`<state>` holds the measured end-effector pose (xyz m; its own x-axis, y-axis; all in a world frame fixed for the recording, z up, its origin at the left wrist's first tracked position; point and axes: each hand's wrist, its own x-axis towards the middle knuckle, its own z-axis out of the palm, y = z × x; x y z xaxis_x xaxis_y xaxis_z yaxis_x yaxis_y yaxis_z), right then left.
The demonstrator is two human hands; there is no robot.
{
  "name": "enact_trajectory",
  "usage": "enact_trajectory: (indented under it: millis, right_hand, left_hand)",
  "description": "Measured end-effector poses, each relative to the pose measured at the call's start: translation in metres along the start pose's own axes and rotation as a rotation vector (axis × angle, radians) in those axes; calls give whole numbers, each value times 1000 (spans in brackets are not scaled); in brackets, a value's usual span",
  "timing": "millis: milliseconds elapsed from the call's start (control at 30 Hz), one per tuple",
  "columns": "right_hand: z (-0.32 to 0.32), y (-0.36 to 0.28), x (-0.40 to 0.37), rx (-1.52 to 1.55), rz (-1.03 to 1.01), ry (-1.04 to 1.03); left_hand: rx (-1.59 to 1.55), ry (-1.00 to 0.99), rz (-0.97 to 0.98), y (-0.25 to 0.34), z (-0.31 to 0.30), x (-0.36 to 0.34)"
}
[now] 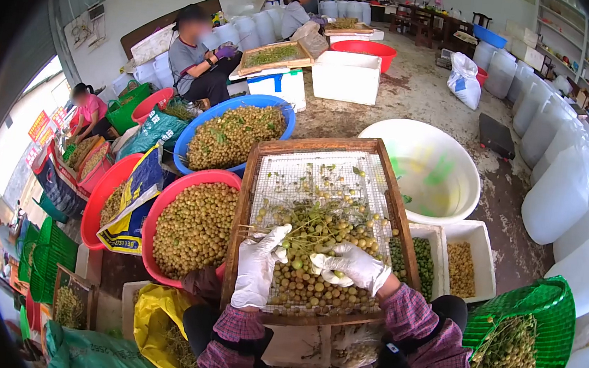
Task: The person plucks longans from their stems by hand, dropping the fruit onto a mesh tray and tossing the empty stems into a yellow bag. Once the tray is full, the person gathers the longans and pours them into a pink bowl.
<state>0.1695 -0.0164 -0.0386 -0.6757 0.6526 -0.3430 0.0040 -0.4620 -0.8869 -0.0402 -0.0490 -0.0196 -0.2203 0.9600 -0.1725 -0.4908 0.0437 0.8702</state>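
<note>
Open air over the upper mesh (276,164), raised wooden frame (319,144) bounding it on 4 sides, blue basin (290,121) and pink basin (149,241) crowding the left, white tub (444,173) and 2 foam boxes (487,273) at right, tangled stems (310,232) obstructing between left hand (258,266) and right hand (356,266)

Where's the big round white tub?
In the head view, the white tub is right of centre, beside the far right corner of the wooden-framed screen, with two white foam boxes on its near side.
</note>
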Motion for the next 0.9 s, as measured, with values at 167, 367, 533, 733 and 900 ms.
enact_trajectory:
  millis: [167, 367, 533, 733, 900]
  right_hand:
    - [3, -16, -18, -102, 84, -194]
    - [7, -3, -14, 298, -37, -212]
    - [14, -7, -11, 449, -25, -218]
    - [9, 9, -6, 624, -222, -109]
    - [4, -1, -11, 423, -159, -114]
  left_hand:
    - [-96, -76, 18, 3, -13, 6]
    - [-180, -14, 81, 8, -15, 7]
    - [-135, -3, 67, 2, -13, 7]
    - [-193, 12, 97, -2, -15, 10]
    - [-256, 6, 94, -3, -15, 8]
